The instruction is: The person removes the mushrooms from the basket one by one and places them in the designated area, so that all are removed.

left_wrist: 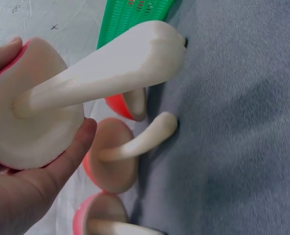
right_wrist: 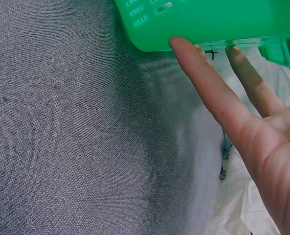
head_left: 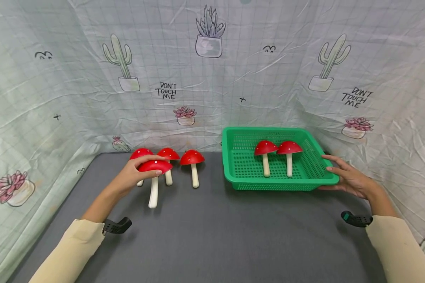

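Note:
My left hand (head_left: pixel 134 173) holds a toy mushroom (head_left: pixel 154 192) by its red, white-dotted cap, thumb and fingers on either side of the rim. The thick white stem (left_wrist: pixel 110 68) points down in the head view. Behind it are more such mushrooms: one mostly hidden by the hand (head_left: pixel 141 152), one partly covered by the held cap (head_left: pixel 169 153), and one in full view (head_left: pixel 192 158). At the right, my right hand (head_left: pixel 350 181) touches the side of a green basket (head_left: pixel 276 182), its fingers (right_wrist: pixel 208 88) mostly straight and spread.
Two mushrooms (head_left: pixel 265 148) (head_left: pixel 289 148) lie side by side in the basket, stems toward me. A dark grey cloth (head_left: pixel 212 236) covers the table. Pale printed fabric (head_left: pixel 241 70) hangs close behind the basket and along both sides.

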Motion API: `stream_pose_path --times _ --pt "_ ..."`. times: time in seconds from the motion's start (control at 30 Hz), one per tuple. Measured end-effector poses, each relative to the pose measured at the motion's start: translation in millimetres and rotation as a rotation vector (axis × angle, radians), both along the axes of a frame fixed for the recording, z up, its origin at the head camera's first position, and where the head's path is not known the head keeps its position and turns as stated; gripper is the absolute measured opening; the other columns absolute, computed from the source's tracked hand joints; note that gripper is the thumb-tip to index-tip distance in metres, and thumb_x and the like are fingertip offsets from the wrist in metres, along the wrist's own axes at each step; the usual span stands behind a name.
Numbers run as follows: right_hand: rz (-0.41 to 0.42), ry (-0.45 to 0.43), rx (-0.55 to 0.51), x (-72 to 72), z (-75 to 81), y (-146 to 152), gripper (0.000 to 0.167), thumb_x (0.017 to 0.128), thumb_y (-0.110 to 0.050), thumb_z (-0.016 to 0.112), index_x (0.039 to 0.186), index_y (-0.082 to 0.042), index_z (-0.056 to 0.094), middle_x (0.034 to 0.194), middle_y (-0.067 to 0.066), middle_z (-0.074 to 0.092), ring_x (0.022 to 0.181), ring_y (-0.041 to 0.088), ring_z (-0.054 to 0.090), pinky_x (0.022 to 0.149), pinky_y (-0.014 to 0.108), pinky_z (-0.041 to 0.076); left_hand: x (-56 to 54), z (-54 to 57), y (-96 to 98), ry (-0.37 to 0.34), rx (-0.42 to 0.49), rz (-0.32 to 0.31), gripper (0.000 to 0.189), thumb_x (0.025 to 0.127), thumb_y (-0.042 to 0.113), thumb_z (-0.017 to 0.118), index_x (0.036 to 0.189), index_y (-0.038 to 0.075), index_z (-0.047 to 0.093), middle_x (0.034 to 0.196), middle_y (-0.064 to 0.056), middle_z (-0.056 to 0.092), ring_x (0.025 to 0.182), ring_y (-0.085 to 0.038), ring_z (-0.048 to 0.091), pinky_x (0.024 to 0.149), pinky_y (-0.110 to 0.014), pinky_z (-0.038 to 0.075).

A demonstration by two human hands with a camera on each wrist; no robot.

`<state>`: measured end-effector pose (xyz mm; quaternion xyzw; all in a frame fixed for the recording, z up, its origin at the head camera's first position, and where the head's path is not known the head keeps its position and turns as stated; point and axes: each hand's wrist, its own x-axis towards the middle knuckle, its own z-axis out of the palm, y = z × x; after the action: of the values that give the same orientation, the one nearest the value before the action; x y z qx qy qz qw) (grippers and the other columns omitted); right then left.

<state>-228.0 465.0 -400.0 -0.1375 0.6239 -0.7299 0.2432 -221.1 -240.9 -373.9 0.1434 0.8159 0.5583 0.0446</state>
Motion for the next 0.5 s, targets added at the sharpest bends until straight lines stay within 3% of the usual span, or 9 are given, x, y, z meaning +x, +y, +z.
stream_pose_path --times 0.27,0.5 --pt "-0.004 -0.014 -0.008 -0.1 -1.2 2 0.055 0.112 -0.007 0.026 0.160 -0.031 0.014 0.144 0.001 0.024 0.120 0.024 0.063 0.095 0.060 0.052 6.0 -1.6 -10.5 -0.003 -0.042 0.021 0.045 0.092 0.030 0.076 0.134 0.019 0.065 0.137 -0.008 0.050 0.127 -0.028 0.040 0.088 -0.037 0.057" --pt "-0.024 -0.010 0.043 -2.9 -1.4 2 0.056 0.113 -0.010 0.029 0.161 -0.032 0.011 0.145 0.006 0.016 0.116 0.023 0.065 0.095 0.060 0.052 12.5 2.2 -29.2 -0.002 -0.103 -0.042 0.043 0.094 0.026 0.075 0.135 0.018 0.064 0.135 -0.006 0.056 0.121 -0.026 0.049 0.085 -0.033 0.057"
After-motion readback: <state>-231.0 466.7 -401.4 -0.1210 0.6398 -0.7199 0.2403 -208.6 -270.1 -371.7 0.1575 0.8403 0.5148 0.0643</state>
